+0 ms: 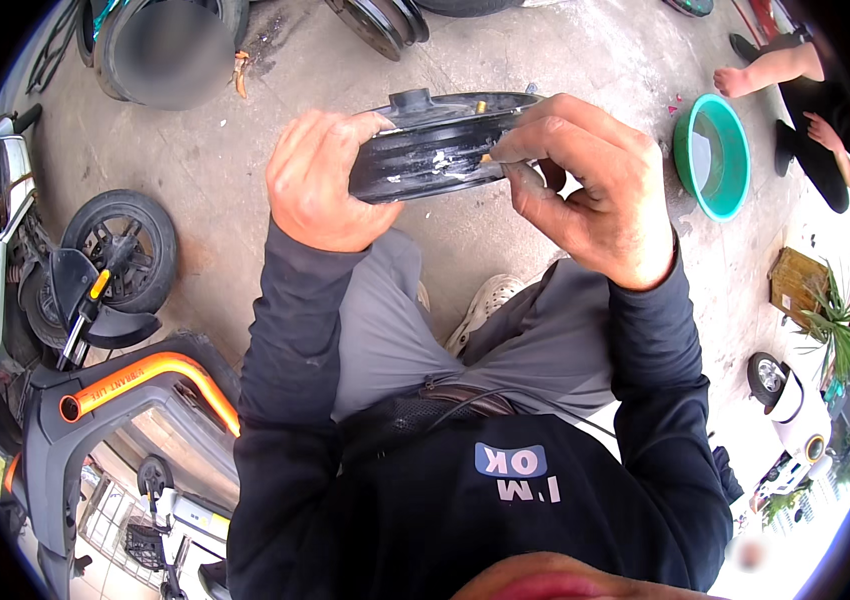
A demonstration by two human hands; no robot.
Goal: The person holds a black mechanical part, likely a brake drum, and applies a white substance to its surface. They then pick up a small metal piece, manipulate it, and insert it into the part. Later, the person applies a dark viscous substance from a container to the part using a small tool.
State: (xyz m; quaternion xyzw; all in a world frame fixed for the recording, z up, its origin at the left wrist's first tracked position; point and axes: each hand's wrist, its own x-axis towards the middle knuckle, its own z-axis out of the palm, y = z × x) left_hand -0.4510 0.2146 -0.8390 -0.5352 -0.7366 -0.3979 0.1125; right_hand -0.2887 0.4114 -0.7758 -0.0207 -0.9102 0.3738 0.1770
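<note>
A black wheel rim [425, 160] with whitish scuffs along its outer channel is held up in front of me, nearly edge-on. My left hand [320, 175] is closed around its left end, thumb on top. At the right end, my right hand [595, 180] has thumb and index finger pinched close together against the channel. A tiny brass-coloured bit [486, 158] shows by those fingertips; what they grip is mostly hidden. Another small brass-coloured piece [482, 106] sticks up inside the rim, and a round black hub [410, 99] rises at its upper left.
On the left stand a wheel with a tyre [120, 250] and an orange-and-grey scooter frame [145, 380]. A green basin [712, 158] sits on the concrete floor at right, near another person's arm [770, 72]. More rims [380, 25] and tyres lie at the top.
</note>
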